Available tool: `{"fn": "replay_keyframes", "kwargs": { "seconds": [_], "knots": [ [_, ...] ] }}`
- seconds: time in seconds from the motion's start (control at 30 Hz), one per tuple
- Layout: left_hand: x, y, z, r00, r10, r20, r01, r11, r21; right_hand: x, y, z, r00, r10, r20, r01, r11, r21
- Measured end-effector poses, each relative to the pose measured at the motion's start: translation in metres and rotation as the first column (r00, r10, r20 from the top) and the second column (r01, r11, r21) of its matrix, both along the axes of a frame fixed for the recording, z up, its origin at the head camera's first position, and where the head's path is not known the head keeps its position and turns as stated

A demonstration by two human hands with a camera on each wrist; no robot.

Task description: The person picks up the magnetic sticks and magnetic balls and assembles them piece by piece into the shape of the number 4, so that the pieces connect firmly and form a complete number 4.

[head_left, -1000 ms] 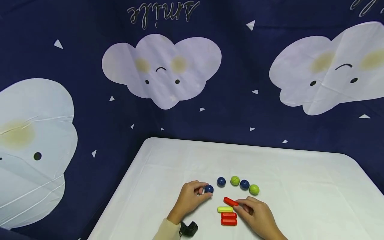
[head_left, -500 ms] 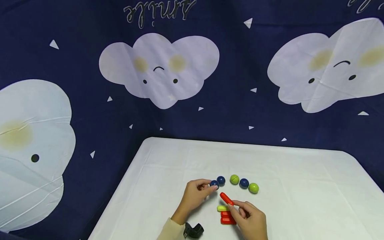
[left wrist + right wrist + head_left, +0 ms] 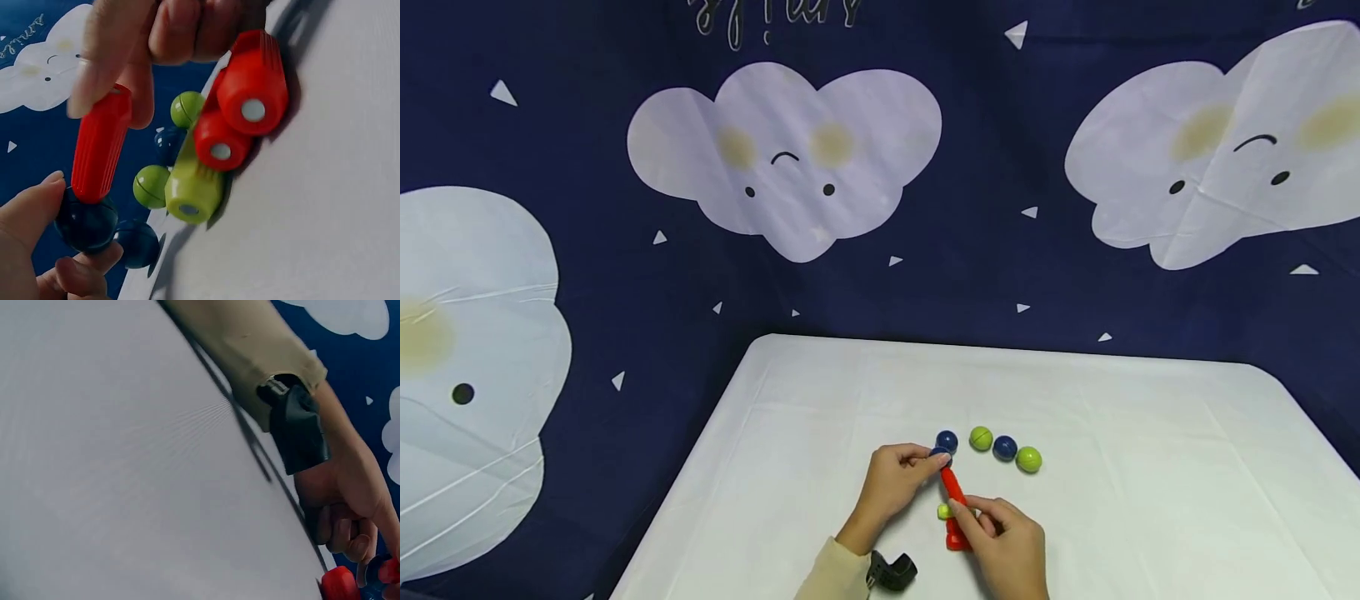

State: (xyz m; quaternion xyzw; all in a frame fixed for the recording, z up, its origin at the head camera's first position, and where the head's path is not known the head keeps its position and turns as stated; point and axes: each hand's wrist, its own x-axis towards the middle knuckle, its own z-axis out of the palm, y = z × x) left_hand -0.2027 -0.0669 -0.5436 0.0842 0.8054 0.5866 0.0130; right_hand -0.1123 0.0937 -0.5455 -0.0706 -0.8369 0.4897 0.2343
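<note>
My left hand [image 3: 886, 483] pinches a dark blue ball [image 3: 87, 225] between thumb and fingers. With thumb and forefinger, my right hand [image 3: 1009, 537] holds a red magnetic rod [image 3: 100, 147], its lower end meeting the top of that ball in the left wrist view. Below the right fingers lie a yellow-green rod [image 3: 195, 190] and two red rods [image 3: 253, 90], side by side with metal discs in their ends; the head view hides them partly behind the hand. Another blue ball [image 3: 947, 441] sits just beyond the held one.
To the right of the balls near my left hand, a green ball [image 3: 981, 438], a blue ball [image 3: 1004, 448] and another green ball [image 3: 1029, 459] line up on the white table [image 3: 1150, 467]. A dark cloud-print curtain [image 3: 970, 167] hangs behind. A black camera mount [image 3: 892, 572] is on my left wrist.
The left hand has carried its blue ball rightward, close to the other blue ball. The right hand has moved left, turning the red rod steeper until its end meets the held ball.
</note>
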Motion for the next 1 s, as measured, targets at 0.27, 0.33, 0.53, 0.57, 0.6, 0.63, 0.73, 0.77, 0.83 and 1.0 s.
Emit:
{"fn": "replay_keyframes", "kwargs": {
  "seconds": [0.27,0.33,0.53,0.57,0.6,0.63,0.73,0.77,0.83,1.0],
  "knots": [
    [-0.001,-0.005,0.002,0.998,0.012,-0.057,-0.017,0.997,-0.082,-0.006,-0.006,0.001,0.980,0.162,-0.119,-0.133,0.967,0.219],
    [-0.002,-0.006,0.001,0.998,0.009,-0.064,-0.015,0.994,-0.104,-0.008,-0.006,0.001,0.971,0.207,-0.117,-0.168,0.946,0.278],
    [-0.007,-0.011,-0.001,0.998,-0.031,-0.060,0.019,0.982,-0.189,-0.011,-0.006,0.002,0.945,0.322,-0.055,-0.271,0.868,0.415],
    [-0.007,-0.012,-0.001,0.997,-0.031,-0.066,0.018,0.980,-0.197,-0.012,-0.006,0.002,0.944,0.326,-0.045,-0.278,0.862,0.424],
    [-0.007,-0.013,-0.001,0.997,-0.029,-0.071,0.014,0.979,-0.201,-0.012,-0.004,0.003,0.945,0.325,-0.036,-0.280,0.860,0.428],
    [-0.008,-0.013,-0.001,0.997,-0.028,-0.074,0.013,0.979,-0.202,-0.012,-0.002,0.003,0.947,0.320,-0.023,-0.280,0.860,0.426],
    [-0.008,-0.014,-0.002,0.996,-0.030,-0.082,0.013,0.980,-0.197,-0.011,0.008,0.006,0.957,0.290,0.003,-0.266,0.873,0.408],
    [-0.008,-0.014,-0.003,0.996,-0.032,-0.085,0.015,0.980,-0.198,-0.011,0.013,0.006,0.961,0.278,0.001,-0.254,0.879,0.404],
    [-0.008,-0.014,-0.004,0.995,-0.031,-0.093,0.012,0.980,-0.201,-0.012,0.025,0.007,0.968,0.251,-0.014,-0.225,0.889,0.398],
    [-0.009,-0.014,-0.006,0.992,-0.029,-0.122,0.001,0.976,-0.218,-0.020,0.059,0.005,0.967,0.213,-0.137,-0.144,0.908,0.394]
  ]
}}
